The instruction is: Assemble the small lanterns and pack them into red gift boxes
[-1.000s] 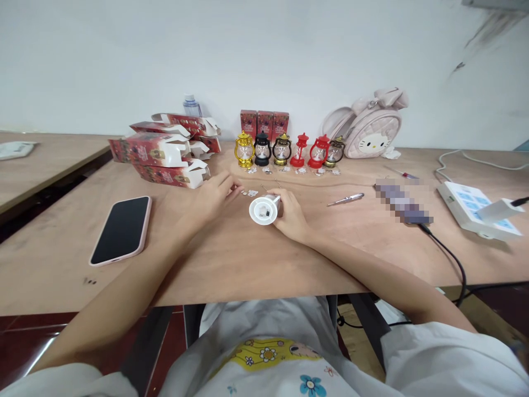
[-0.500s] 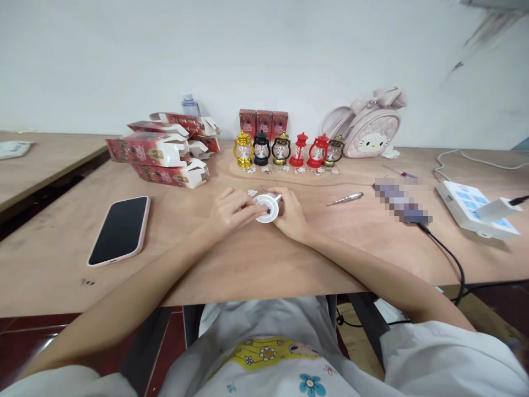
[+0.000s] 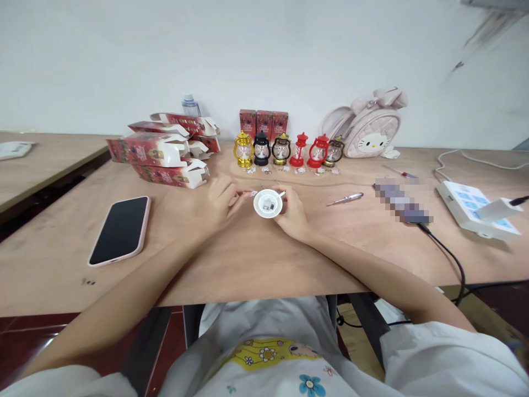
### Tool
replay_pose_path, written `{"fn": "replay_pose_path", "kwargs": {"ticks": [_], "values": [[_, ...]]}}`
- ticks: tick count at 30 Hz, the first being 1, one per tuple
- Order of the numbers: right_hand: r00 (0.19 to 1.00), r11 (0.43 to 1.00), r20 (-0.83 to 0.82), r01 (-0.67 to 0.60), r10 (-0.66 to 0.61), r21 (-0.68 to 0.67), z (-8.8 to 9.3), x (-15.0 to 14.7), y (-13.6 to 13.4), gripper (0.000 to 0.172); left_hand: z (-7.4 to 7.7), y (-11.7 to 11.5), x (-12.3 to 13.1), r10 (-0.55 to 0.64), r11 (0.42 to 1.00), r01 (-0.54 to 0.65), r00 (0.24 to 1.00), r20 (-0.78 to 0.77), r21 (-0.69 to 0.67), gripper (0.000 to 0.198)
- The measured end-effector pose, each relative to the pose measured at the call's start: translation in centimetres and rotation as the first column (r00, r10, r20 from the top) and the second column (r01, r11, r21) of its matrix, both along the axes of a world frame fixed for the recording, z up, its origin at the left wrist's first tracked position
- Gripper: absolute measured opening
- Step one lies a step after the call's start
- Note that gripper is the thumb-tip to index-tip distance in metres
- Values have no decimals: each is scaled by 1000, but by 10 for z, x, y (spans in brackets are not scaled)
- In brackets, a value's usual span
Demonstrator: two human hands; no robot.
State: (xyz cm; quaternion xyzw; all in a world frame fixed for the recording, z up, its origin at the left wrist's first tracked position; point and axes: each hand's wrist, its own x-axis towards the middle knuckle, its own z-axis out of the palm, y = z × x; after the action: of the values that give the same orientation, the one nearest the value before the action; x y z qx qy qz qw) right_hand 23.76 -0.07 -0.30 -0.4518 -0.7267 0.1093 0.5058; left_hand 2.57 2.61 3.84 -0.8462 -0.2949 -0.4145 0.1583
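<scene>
My right hand (image 3: 292,214) is closed around a small white lantern (image 3: 258,212), tilted so that its round base faces me. Inside the base a recess shows small dark and silvery parts, and a white handle sticks out at its upper right. Left of the lantern, my left hand (image 3: 223,201) has its thumb and forefinger brought together at a small white tag-like piece (image 3: 253,193) by the tabletop. The other fingers of that hand are curled. Behind my hands stand several small lanterns (image 3: 281,151) in gold, black, bronze and red, with small white pieces in front of them.
Red printed boxes (image 3: 149,151) are piled at left, and more (image 3: 264,124) stand behind the lanterns. A phone (image 3: 119,230) lies at left. On the right are a screwdriver (image 3: 345,199), a pink bag (image 3: 367,129), a blurred-out device (image 3: 400,201) and a power strip (image 3: 475,207).
My left hand has left the lantern's base and moved left to the small white piece. The base now shows uncovered and is raised slightly, still in my right hand.
</scene>
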Motion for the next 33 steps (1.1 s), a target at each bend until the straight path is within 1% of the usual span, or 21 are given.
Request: {"fn": "replay_pose_path", "kwargs": {"ticks": [2,4,7,9,11,13,15,17,19,21,28,31,33], "values": [[1000,1000,-20,-5,5,-12,0,0,1,45,-6,10,-3,120,988,-124,992,-41,-89,30],[999,1000,-39,-11,10,-16,-1,1,2,44,-14,22,-6,209,953,-227,972,-108,-199,27],[998,1000,-62,-10,9,-16,-1,1,3,44,-23,39,-10,299,858,-360,930,-213,-367,22],[998,1000,-69,-8,7,-19,-2,1,3,44,-25,48,-11,332,804,-402,915,-230,-439,22],[997,1000,-72,-9,7,-24,-2,1,3,44,-26,54,-11,340,776,-413,910,-236,-476,24],[997,1000,-78,-12,10,-23,-2,0,3,44,-25,58,-10,318,765,-415,908,-272,-492,27],[996,1000,-85,-14,12,-22,-2,0,3,44,-26,59,-8,280,767,-412,905,-321,-492,29],[996,999,-88,-10,8,-31,-1,0,2,44,-27,59,-7,251,782,-400,904,-346,-478,28],[996,999,-87,-5,1,-47,0,0,2,44,-28,59,-7,238,798,-386,907,-346,-463,26],[996,999,-89,-4,-1,-52,0,0,1,44,-28,59,-6,232,802,-378,911,-341,-463,24],[997,998,-83,-2,-3,-57,1,0,1,44,-24,56,-2,218,750,-365,924,-315,-551,19],[997,998,-79,-4,-1,-62,1,0,1,44,-24,57,-2,213,759,-353,929,-304,-548,16],[997,998,-74,-6,1,-69,1,0,0,44,-25,56,-3,199,780,-334,934,-297,-529,14]]}}
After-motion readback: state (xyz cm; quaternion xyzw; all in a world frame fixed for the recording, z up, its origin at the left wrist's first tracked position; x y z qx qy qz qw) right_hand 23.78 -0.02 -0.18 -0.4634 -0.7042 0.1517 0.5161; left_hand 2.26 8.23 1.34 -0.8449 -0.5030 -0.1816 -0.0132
